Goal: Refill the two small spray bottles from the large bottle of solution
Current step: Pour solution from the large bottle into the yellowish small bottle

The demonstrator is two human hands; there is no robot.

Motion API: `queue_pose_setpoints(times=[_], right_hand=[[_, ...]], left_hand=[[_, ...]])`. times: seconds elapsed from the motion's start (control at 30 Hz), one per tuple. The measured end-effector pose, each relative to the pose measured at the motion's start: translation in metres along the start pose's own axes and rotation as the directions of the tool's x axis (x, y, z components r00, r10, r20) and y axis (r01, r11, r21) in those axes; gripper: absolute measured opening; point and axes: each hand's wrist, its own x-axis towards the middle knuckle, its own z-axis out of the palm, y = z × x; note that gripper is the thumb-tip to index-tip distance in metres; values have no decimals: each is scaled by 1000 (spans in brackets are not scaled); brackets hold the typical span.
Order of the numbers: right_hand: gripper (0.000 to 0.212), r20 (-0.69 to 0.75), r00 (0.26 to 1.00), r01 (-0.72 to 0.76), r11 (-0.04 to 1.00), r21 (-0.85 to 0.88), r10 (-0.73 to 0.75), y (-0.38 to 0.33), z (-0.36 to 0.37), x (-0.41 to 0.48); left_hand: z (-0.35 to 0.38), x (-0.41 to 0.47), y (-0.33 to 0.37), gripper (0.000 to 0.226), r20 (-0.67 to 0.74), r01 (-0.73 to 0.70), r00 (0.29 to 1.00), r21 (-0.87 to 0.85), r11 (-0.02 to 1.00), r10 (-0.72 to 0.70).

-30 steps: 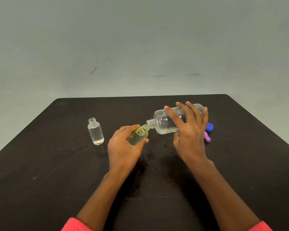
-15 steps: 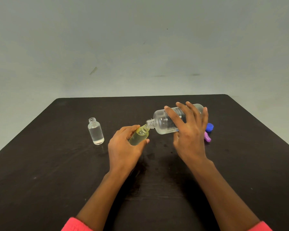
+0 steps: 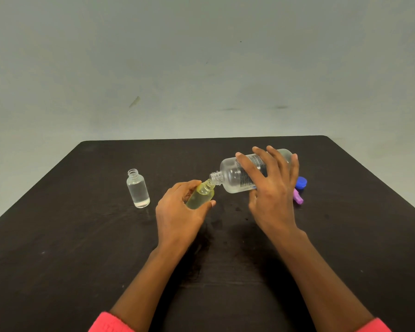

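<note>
My right hand (image 3: 271, 188) grips the large clear bottle (image 3: 235, 176), tipped almost flat with its open neck pointing left. That neck meets the mouth of a small yellow-tinted bottle (image 3: 200, 195), which my left hand (image 3: 177, 212) holds tilted toward it, fingers and thumb curled round its body. A second small clear bottle (image 3: 138, 191) stands upright and uncapped to the left, apart from both hands, with clear liquid inside.
A blue cap (image 3: 301, 182) and a purple spray top (image 3: 298, 197) lie on the dark table (image 3: 82, 248) just right of my right hand. Small wet spots mark the table between my hands. The table's far edge meets a pale wall.
</note>
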Motion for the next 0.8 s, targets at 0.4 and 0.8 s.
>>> queue_pose_setpoints(times=[0.4,0.8], right_hand=[[84,4,1000,0,1000,11,0,0,0,0],[86,115,991,-73,996,59,65,-3,-1,-5]], left_hand=[[1,1,0,45,7,-16,1000,9,1000,15],[-1,1,2,46,6,-9,1000,-37,999,9]])
